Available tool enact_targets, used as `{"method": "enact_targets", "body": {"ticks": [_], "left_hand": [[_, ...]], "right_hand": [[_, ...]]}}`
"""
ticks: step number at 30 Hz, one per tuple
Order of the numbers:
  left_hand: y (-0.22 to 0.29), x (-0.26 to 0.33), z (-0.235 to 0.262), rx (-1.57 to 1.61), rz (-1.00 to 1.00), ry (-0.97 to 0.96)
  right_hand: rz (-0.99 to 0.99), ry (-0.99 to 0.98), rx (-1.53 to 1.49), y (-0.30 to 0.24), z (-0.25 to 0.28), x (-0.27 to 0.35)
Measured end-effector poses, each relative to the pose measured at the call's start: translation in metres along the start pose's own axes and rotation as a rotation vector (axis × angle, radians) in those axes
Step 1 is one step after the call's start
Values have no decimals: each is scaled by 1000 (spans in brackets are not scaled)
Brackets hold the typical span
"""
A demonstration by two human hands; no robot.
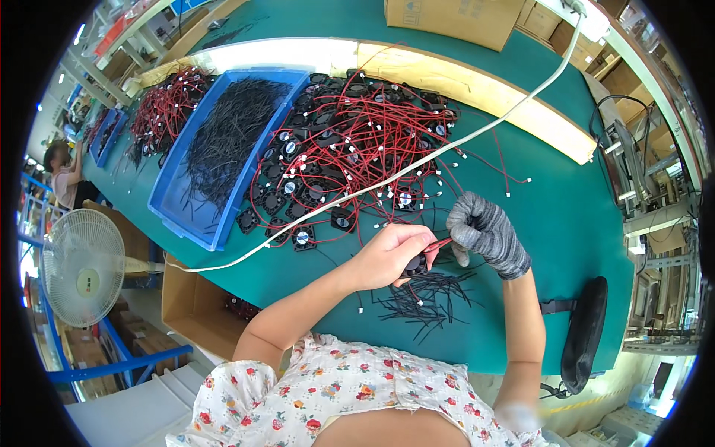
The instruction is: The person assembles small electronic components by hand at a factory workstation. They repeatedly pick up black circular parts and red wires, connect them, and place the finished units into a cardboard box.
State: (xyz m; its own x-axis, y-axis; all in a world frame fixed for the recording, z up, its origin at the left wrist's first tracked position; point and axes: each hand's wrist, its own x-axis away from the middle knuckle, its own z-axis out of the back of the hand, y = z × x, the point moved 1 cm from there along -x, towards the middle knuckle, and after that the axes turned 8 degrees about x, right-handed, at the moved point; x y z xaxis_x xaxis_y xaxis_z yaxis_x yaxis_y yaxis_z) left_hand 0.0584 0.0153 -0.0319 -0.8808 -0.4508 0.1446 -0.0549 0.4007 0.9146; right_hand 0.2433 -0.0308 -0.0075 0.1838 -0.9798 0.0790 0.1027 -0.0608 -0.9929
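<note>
My bare left hand is closed around a small black cooling fan, its fingers covering much of the frame. The fan's red wire runs across the short gap to my right hand, which wears a grey knitted glove. That gloved hand is pinched on the wire; the exact grip between its fingertips is hidden. Just below both hands lies a loose heap of thin black strips on the green tabletop. Beyond them spreads a large pile of similar fans with tangled red wires and white connectors.
A blue tray of black strips stands left of the fan pile. A white cable crosses above the table. At the right edge lies a black pouch. A white fan stands left; another person sits farther back.
</note>
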Motion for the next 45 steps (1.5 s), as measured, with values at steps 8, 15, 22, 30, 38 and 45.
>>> {"method": "enact_targets", "body": {"ticks": [8, 15, 22, 30, 38, 45], "left_hand": [[-2, 0, -2, -113, -38, 32], [4, 2, -8, -331, -145, 59], [-7, -2, -6, -445, -427, 73], [-1, 0, -5, -234, -214, 116], [-7, -2, -8, -186, -253, 207], [-10, -4, -6, -110, -142, 84]], "right_hand": [[3, 39, -29, 1, -2, 1], [43, 22, 49, -1, -3, 0], [128, 45, 148, 4, -4, 1], [37, 86, -100, 4, -6, 1], [82, 289, 569, 7, -17, -4], [62, 169, 566, 7, -10, -1]]}}
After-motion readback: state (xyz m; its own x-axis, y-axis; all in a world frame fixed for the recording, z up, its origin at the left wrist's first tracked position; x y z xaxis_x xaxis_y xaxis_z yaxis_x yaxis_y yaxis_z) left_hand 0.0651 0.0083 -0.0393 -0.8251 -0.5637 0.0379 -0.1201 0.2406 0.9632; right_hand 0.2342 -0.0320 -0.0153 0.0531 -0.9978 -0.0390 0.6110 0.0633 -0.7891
